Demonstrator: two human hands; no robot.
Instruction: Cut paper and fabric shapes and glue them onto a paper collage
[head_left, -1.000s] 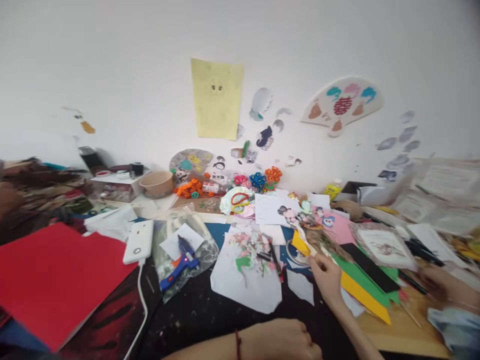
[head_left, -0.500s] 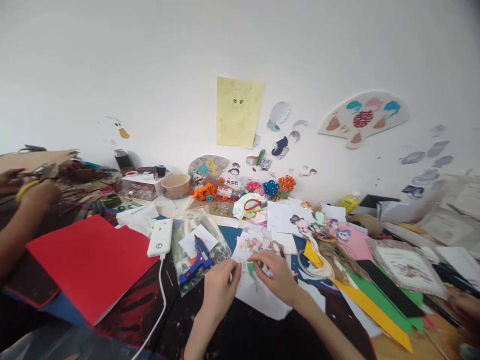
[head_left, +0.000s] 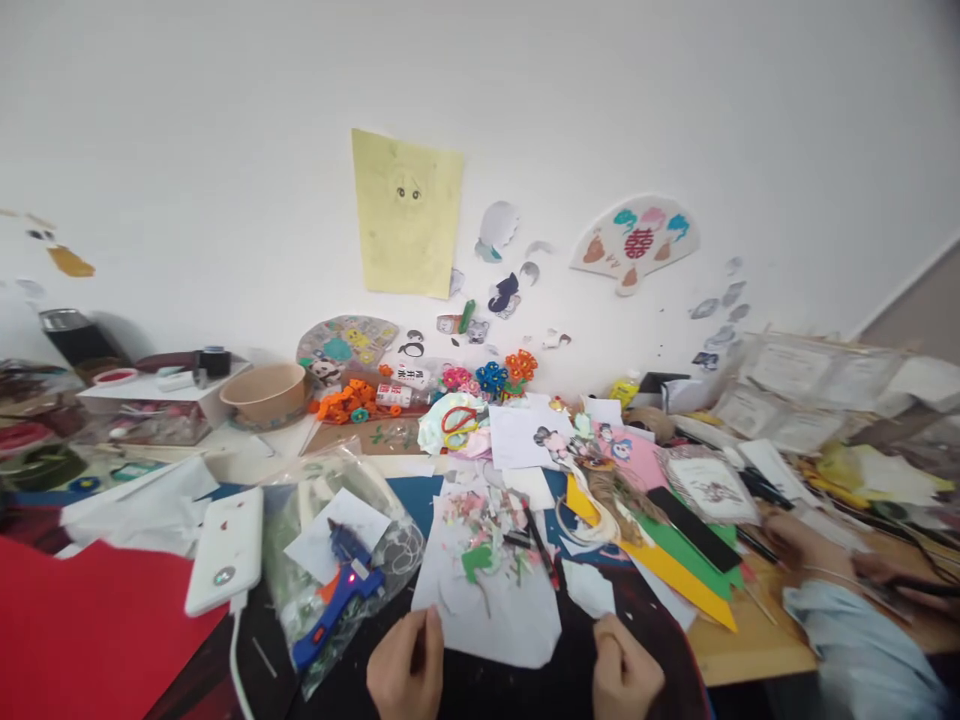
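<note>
My left hand (head_left: 406, 665) is curled closed at the lower left edge of a white sheet of paper (head_left: 501, 632). My right hand (head_left: 627, 672) is also closed, just below a small white paper piece (head_left: 589, 588). Whether either hand grips anything inside its fingers is hidden. On the sheet lie a green paper scrap (head_left: 477, 563) and several small pink, green and white cuttings, with a dark pen-like tool (head_left: 541, 545) across its right side. Left of the sheet, a blue glue gun (head_left: 341, 600) with a lit light rests on a plastic bag (head_left: 289, 570).
A white power bank (head_left: 225, 550) with a cable and red paper (head_left: 90, 625) lie to the left. Scissors with red and yellow handles (head_left: 461, 425) stay at the back. To the right are green and yellow strips (head_left: 686, 585) and another person's hand (head_left: 806, 545).
The view has turned right. My hands have moved apart and back toward me from the middle of the sheet. The green scrap that was by my right fingers now lies on the paper.
</note>
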